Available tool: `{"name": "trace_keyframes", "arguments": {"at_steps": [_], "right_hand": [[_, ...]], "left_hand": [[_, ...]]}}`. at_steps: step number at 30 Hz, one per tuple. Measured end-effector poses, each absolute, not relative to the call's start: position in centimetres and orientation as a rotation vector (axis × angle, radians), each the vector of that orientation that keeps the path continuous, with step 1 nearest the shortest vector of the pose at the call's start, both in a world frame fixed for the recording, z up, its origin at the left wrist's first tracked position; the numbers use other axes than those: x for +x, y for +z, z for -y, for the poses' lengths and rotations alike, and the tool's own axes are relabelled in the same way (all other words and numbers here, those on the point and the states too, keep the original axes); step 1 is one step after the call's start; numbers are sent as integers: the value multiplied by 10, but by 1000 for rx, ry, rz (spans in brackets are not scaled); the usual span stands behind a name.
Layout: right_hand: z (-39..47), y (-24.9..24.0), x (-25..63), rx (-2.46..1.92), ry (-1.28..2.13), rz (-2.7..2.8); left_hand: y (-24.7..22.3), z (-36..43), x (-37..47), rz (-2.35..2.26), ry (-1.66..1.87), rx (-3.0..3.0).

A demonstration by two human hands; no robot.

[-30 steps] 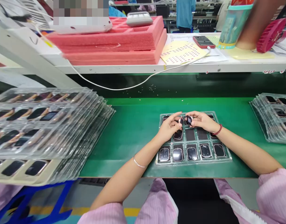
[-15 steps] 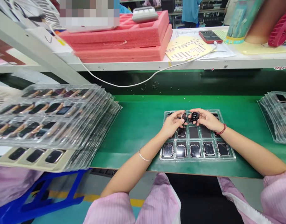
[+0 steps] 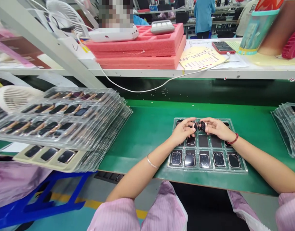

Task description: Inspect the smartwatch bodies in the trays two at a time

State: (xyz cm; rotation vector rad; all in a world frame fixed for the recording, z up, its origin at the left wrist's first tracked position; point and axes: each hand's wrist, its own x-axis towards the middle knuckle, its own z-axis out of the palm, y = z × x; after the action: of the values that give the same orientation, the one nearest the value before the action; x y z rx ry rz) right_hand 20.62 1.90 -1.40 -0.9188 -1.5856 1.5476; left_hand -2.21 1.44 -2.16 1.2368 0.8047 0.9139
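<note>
My left hand point(image 3: 185, 131) is closed on a smartwatch body point(image 3: 195, 126), pinched between thumb and fingers. A second smartwatch body point(image 3: 202, 126) is gripped by my right hand point(image 3: 216, 129), tilted edge-on toward the first. Both are held close together over the back rows of a clear plastic tray point(image 3: 207, 170). The tray's front row holds several square watches with dark screens, such as a watch point(image 3: 204, 159) in the middle. Two middle-row pockets, including a dark pocket point(image 3: 203, 140), show no watch. My hands hide part of the back row.
At left stands a tall stack of clear trays point(image 3: 109, 118) filled with watches; another tray stack point(image 3: 288, 131) is at the right edge. Above the green bench point(image 3: 147, 134), a shelf carries red foam point(image 3: 140, 54), a phone point(image 3: 223, 47) and a cup point(image 3: 257, 32). A white cable point(image 3: 142, 91) droops from the shelf.
The watch in my right hand has turned from screen-facing to edge-on. My hands stay over the same tray; the whole view has shifted slightly.
</note>
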Motion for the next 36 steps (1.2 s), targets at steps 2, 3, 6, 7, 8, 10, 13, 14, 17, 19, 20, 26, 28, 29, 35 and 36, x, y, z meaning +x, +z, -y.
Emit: {"name": "trace_keyframes", "arguments": {"at_steps": [2,3,6,7,8,10,13,14,17,19,20,26,28,29,35,36], "right_hand": [[-17,-14,205,-927,1516,1631],[-17,-14,204,-926,1503,1645],[-15,-15,203,-922,1492,1668],[-15,-15,203,-925,1488,1678],[-15,-16,203,-930,1481,1692],[-15,-16,203,-943,1462,1720],[-16,-16,204,-954,1456,1735],[-15,-16,204,-956,1459,1732],[-15,-16,204,-956,1474,1721],[-15,-15,203,-952,1487,1717],[-15,-15,203,-950,1494,1715],[-15,-15,203,-938,1493,1712],[-14,-14,203,-942,1469,1733],[-14,-14,203,-947,1454,1743],[-15,-14,203,-934,1438,1780],[-15,-15,204,-935,1448,1764]], "left_hand": [[-22,-14,-22,-799,901,1250],[-21,-13,-22,-796,900,1252],[-20,-12,-22,-788,908,1246],[-19,-12,-22,-786,906,1244],[-18,-12,-22,-786,902,1243],[-17,-13,-21,-791,889,1247],[-17,-13,-22,-799,887,1261],[-17,-13,-22,-800,891,1264],[-16,-13,-21,-807,899,1258],[-16,-13,-21,-816,897,1253],[-16,-12,-21,-820,894,1253],[-17,-13,-21,-809,897,1254],[-18,-13,-21,-810,902,1257],[-18,-13,-21,-813,902,1259],[-21,-14,-22,-826,903,1260],[-21,-14,-22,-832,917,1257]]}}
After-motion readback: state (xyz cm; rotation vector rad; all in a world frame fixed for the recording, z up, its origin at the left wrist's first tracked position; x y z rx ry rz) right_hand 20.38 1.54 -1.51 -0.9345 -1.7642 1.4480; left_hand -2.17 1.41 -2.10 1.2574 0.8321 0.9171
